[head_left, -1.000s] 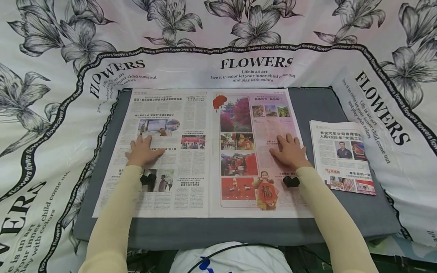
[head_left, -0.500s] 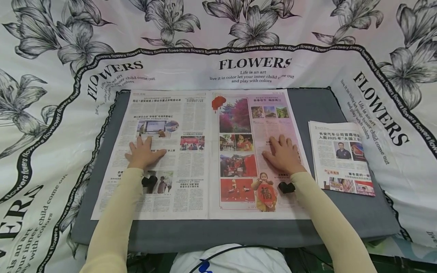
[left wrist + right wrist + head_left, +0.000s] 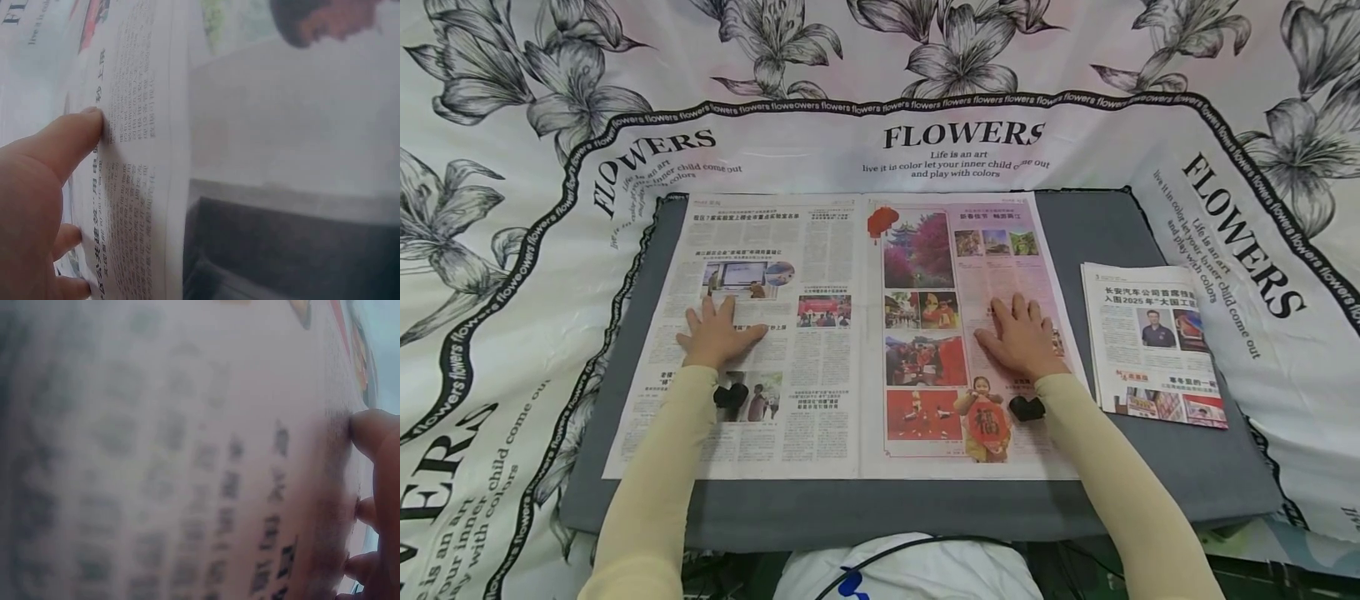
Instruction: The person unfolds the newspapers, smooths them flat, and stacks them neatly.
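The newspaper (image 3: 859, 342) is spread flat in the middle of the grey mat (image 3: 880, 512). Its nine o'clock side is touched by the left hand (image 3: 718, 335), laid palm down with fingers spread apart, the thumb pointed near three o'clock. Its three o'clock side is touched by the right hand (image 3: 1024, 337), palm down too, fingers apart, the thumb pointed to ten. Some print is covered by both hands, and the four o'clock corner is hidden by the right sleeve (image 3: 1135, 492). In the right wrist view, the big print is too blurred to be read. At three o'clock, past the newspaper, a folded paper (image 3: 1150, 354) is set down, its print cut off at the flowered cloth (image 3: 955, 167). At six o'clock, a white shirt (image 3: 910, 575) is crossed by a black cord (image 3: 917, 542) and cut off by the view's edge.
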A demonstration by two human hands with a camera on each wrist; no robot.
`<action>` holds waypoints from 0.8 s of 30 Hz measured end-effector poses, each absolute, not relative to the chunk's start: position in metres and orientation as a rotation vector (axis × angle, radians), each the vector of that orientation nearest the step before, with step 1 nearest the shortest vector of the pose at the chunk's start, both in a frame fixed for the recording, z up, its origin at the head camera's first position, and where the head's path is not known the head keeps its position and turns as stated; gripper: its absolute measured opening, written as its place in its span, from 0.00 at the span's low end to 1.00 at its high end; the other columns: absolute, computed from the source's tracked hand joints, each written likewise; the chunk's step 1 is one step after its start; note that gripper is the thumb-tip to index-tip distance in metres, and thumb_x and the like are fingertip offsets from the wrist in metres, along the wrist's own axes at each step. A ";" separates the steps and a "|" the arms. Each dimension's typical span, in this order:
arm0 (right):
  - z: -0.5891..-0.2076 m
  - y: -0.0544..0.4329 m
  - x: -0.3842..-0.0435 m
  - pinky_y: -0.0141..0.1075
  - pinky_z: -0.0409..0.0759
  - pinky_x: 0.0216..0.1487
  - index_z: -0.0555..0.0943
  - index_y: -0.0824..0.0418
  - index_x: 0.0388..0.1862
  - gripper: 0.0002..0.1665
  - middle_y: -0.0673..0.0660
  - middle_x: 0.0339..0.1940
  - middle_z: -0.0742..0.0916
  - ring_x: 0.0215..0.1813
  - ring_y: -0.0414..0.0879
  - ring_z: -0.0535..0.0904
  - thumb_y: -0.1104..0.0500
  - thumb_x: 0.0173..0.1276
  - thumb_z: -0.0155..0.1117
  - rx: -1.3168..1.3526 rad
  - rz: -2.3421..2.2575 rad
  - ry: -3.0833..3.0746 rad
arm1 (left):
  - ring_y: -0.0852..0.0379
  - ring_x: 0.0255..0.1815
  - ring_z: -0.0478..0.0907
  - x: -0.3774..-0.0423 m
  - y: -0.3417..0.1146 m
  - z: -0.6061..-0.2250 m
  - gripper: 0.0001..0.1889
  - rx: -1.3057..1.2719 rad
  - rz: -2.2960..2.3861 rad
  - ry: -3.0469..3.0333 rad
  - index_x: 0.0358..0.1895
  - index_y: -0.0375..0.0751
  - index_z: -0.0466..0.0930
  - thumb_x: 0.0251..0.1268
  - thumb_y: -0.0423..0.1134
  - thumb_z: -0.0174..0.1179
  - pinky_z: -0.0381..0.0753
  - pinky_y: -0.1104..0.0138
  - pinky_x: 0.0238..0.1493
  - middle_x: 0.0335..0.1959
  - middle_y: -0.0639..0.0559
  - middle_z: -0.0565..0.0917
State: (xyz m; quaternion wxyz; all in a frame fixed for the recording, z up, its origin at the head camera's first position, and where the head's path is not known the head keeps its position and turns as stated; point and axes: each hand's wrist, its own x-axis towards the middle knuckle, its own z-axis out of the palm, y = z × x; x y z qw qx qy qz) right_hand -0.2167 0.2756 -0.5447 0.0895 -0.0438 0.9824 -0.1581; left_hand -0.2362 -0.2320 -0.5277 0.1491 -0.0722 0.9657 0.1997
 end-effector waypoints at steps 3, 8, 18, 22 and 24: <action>-0.544 0.276 -0.215 0.76 0.48 0.71 0.56 0.58 0.82 0.45 0.74 0.81 0.54 0.80 0.76 0.46 0.36 0.76 0.52 -0.122 -0.463 2.916 | 0.18 0.80 0.28 -0.236 -0.232 -0.527 0.53 -0.202 0.581 2.775 0.83 0.42 0.45 0.66 0.68 0.57 0.41 0.19 0.67 0.83 0.27 0.34; -0.545 0.277 -0.213 0.77 0.46 0.72 0.53 0.59 0.83 0.47 0.73 0.83 0.51 0.81 0.76 0.43 0.36 0.76 0.51 -0.107 -0.448 2.901 | 0.17 0.79 0.26 -0.236 -0.237 -0.530 0.54 -0.194 0.580 2.760 0.84 0.44 0.43 0.66 0.70 0.55 0.39 0.19 0.67 0.83 0.29 0.33; -0.546 0.293 -0.209 0.80 0.39 0.71 0.53 0.57 0.84 0.49 0.72 0.84 0.50 0.82 0.77 0.40 0.32 0.75 0.49 -0.018 -0.501 2.912 | 0.16 0.79 0.28 -0.233 -0.274 -0.542 0.52 -0.268 0.573 2.792 0.84 0.41 0.42 0.68 0.69 0.51 0.38 0.19 0.68 0.83 0.27 0.34; -0.543 0.307 -0.205 0.81 0.40 0.70 0.54 0.59 0.83 0.48 0.74 0.83 0.51 0.81 0.77 0.42 0.34 0.75 0.50 0.019 -0.497 2.933 | 0.14 0.78 0.29 -0.230 -0.289 -0.545 0.50 -0.285 0.582 2.809 0.83 0.38 0.43 0.71 0.67 0.50 0.38 0.19 0.67 0.82 0.25 0.35; -0.542 0.310 -0.204 0.81 0.41 0.70 0.54 0.60 0.83 0.49 0.75 0.83 0.51 0.81 0.78 0.42 0.34 0.75 0.50 0.029 -0.492 2.936 | 0.13 0.78 0.29 -0.229 -0.292 -0.544 0.49 -0.303 0.576 2.820 0.83 0.36 0.43 0.72 0.66 0.49 0.38 0.20 0.68 0.81 0.23 0.36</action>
